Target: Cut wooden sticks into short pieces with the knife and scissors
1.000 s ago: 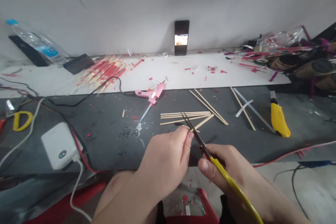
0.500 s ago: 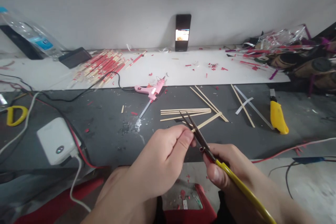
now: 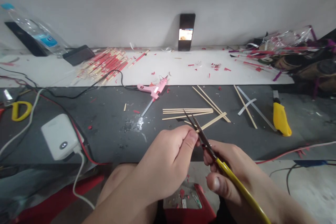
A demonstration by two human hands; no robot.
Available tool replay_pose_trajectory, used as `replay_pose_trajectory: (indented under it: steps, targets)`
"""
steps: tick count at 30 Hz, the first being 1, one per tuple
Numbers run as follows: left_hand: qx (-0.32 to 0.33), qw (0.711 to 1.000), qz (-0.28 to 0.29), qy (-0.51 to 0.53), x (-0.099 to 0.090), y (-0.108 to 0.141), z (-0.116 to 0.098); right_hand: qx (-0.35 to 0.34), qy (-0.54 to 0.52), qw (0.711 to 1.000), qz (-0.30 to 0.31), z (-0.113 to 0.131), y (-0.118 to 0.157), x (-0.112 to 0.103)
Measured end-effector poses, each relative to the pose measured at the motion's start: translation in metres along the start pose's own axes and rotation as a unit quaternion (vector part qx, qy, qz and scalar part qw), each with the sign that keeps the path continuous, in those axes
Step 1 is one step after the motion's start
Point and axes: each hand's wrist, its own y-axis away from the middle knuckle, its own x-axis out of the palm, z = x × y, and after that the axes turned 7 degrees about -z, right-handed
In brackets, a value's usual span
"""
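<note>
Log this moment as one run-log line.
left hand: pinching pale stick | right hand: holding yellow-handled scissors at stick | pink glue gun: on table

Backed by a pale grey wall (image 3: 131, 3) across the top, scratched at upper left. Crossed below by a white board (image 3: 183, 73), then a dark grey tabletop (image 3: 105, 129). Open to pale floor (image 3: 312, 189) at lower right. Softly lit.

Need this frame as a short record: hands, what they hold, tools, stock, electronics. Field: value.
left hand: pinching a pale stick
right hand: holding yellow-handled scissors
blades: slightly open, at the stick by the left fingertips
glue gun: pink, lying down
knife: yellow, lying at right, blade out
loose sticks: beyond the hands
wrapped sticks: piled on white board
phone: upright against wall, screen lit
</note>
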Motion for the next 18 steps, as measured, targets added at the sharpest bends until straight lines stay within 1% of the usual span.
replay_pose_trajectory:
  steps: [3, 6, 10, 12, 15, 18]
  targets:
    - [-0.014, 0.999, 0.000, -0.035, 0.001, 0.001, 0.002, -0.015, 0.018, 0.998, 0.054, -0.016, -0.006, -0.001]
    - [-0.022, 0.998, -0.001, -0.052, 0.002, 0.001, 0.005, -0.025, 0.036, 0.997, 0.064, -0.029, -0.008, 0.000]
    - [-0.006, 0.997, 0.003, -0.074, 0.001, -0.001, 0.006, -0.017, 0.032, 0.995, 0.091, -0.034, -0.006, 0.002]
    - [0.007, 0.997, 0.007, -0.082, 0.001, -0.002, 0.006, 0.001, 0.025, 0.996, 0.091, -0.034, -0.005, 0.004]
    - [0.010, 0.996, 0.012, -0.088, 0.001, -0.002, 0.006, 0.030, 0.019, 0.997, 0.074, -0.035, -0.004, 0.009]
    - [0.013, 0.995, 0.014, -0.099, 0.003, -0.001, 0.007, 0.052, 0.039, 0.996, 0.062, -0.037, -0.003, 0.014]
